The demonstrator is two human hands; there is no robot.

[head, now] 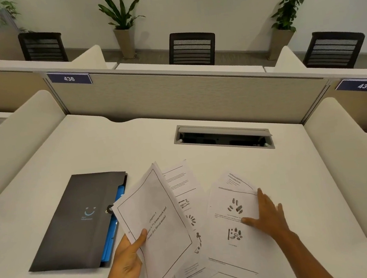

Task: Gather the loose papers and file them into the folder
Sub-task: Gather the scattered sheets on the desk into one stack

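Note:
A dark folder (79, 221) with a blue smile mark lies closed on the white desk (134, 142), left of centre; blue inner pockets (113, 230) show along its right edge. My left hand (128, 259) grips a bordered printed sheet (156, 224) by its lower left edge, lifted and tilted. More loose papers (182, 196) lie fanned beneath it. My right hand (265, 215) rests flat, fingers spread, on the right pile of papers (234, 240) printed with small pictures.
A cable hatch (224, 136) stands open in the desk behind the papers. A fabric partition (186, 97) closes the back, and padded side dividers (19, 134) flank the desk. Chairs and potted plants stand beyond.

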